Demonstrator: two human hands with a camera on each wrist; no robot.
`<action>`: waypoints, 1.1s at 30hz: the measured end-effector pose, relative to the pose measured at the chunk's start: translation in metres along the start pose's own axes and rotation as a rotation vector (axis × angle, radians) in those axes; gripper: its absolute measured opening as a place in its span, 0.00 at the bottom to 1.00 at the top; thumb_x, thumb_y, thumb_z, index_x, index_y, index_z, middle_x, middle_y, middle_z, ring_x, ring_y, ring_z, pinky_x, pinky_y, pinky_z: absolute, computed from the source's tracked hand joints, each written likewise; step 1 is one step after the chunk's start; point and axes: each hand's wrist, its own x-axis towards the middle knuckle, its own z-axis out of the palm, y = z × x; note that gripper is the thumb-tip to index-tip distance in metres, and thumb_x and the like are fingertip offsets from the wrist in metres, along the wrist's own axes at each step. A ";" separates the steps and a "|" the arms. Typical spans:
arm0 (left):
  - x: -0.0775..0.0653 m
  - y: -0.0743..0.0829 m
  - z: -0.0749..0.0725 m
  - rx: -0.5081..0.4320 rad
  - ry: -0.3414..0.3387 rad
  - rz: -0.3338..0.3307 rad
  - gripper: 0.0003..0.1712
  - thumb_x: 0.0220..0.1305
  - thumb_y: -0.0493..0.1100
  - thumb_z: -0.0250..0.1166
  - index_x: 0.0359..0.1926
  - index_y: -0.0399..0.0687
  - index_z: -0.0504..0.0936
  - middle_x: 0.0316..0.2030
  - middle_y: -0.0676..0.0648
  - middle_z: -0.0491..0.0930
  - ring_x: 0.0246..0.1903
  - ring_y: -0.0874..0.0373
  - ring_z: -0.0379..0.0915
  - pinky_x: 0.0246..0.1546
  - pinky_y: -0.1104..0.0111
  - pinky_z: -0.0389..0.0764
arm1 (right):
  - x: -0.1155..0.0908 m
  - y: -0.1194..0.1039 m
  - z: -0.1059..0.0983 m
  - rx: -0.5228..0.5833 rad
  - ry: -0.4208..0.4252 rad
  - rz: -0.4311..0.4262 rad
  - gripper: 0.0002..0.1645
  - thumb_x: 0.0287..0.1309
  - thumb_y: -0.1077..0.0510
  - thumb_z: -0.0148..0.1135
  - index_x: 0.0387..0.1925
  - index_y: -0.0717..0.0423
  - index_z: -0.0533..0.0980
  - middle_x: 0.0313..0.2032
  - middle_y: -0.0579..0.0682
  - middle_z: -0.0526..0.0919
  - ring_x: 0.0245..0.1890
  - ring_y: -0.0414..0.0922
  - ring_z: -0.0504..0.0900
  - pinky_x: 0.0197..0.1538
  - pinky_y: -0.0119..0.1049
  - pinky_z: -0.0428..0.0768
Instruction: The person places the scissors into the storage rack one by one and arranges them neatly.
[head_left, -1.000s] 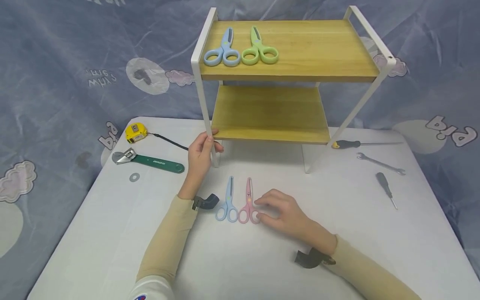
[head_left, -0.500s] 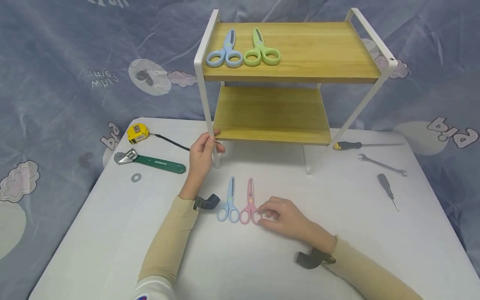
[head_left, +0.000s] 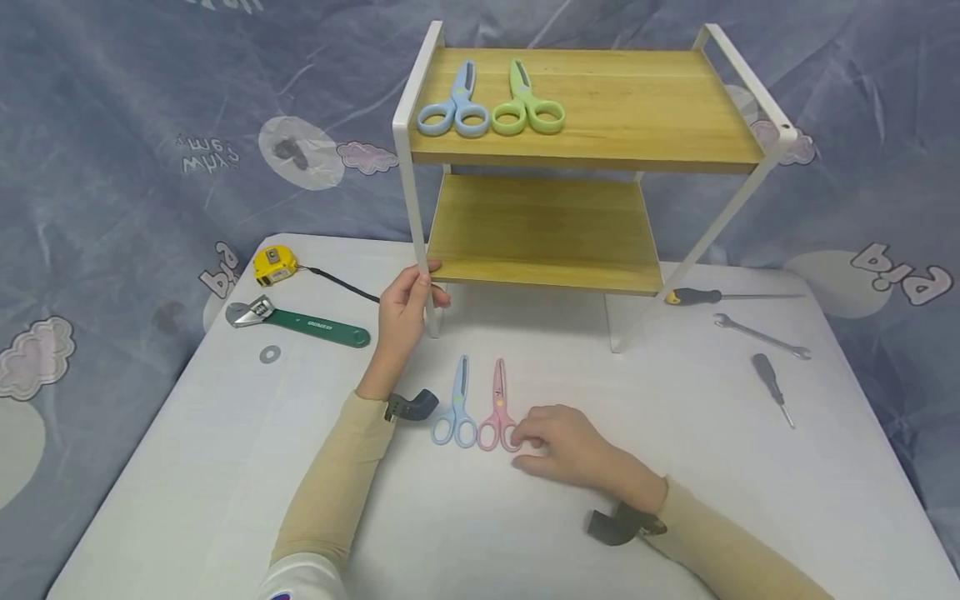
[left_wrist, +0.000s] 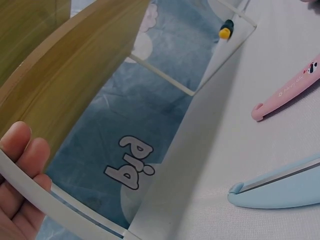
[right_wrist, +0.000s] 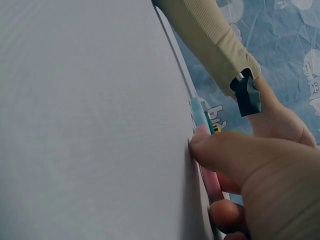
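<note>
My left hand (head_left: 402, 312) grips the white front left leg of a two-tier shelf (head_left: 622, 104), its fingers curled round the frame at the lower board. My right hand (head_left: 568, 448) is at the right finger ring of the pink scissors (head_left: 498, 408), which lie on the table with blades pointing away. Its bent forefinger touches that ring, while the thumb lies just nearer than the ring, a small gap from the forefinger. Light blue scissors (head_left: 458, 408) lie beside them on the left. Another blue pair (head_left: 454, 108) and green scissors (head_left: 525, 104) rest on the top board.
On the left lie a yellow tape measure (head_left: 274, 265), a green-handled adjustable wrench (head_left: 315, 326) and a washer (head_left: 270, 354). At right are a long screwdriver (head_left: 697, 296), a wrench (head_left: 761, 337) and a small screwdriver (head_left: 768, 379). A printed cloth (head_left: 135, 225) hangs behind the white table (head_left: 187, 483).
My right hand has shifted slightly nearer, and its thumb has come off the pink scissors' ring. The left hand keeps its hold on the shelf leg. The scissors lie in the same places.
</note>
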 end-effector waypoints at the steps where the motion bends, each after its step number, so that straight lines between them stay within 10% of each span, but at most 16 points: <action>1: 0.000 0.000 0.000 0.002 -0.001 0.006 0.17 0.79 0.38 0.51 0.56 0.32 0.80 0.23 0.51 0.84 0.29 0.56 0.84 0.48 0.71 0.79 | 0.000 0.000 0.000 -0.007 0.007 -0.006 0.09 0.46 0.51 0.78 0.30 0.41 0.83 0.24 0.35 0.77 0.26 0.28 0.68 0.33 0.24 0.69; 12: -0.001 0.000 0.000 0.000 0.003 0.023 0.17 0.79 0.37 0.51 0.57 0.33 0.80 0.23 0.50 0.84 0.29 0.54 0.84 0.45 0.71 0.80 | -0.001 0.000 0.004 -0.030 0.115 -0.034 0.15 0.38 0.51 0.81 0.19 0.43 0.77 0.19 0.37 0.68 0.23 0.28 0.58 0.29 0.21 0.60; 33: -0.001 0.000 0.000 0.022 0.000 0.052 0.17 0.79 0.39 0.51 0.56 0.32 0.80 0.24 0.44 0.85 0.29 0.51 0.85 0.46 0.70 0.80 | -0.003 0.002 0.006 -0.042 0.168 0.007 0.18 0.37 0.54 0.79 0.15 0.43 0.74 0.32 0.39 0.74 0.31 0.32 0.70 0.34 0.24 0.72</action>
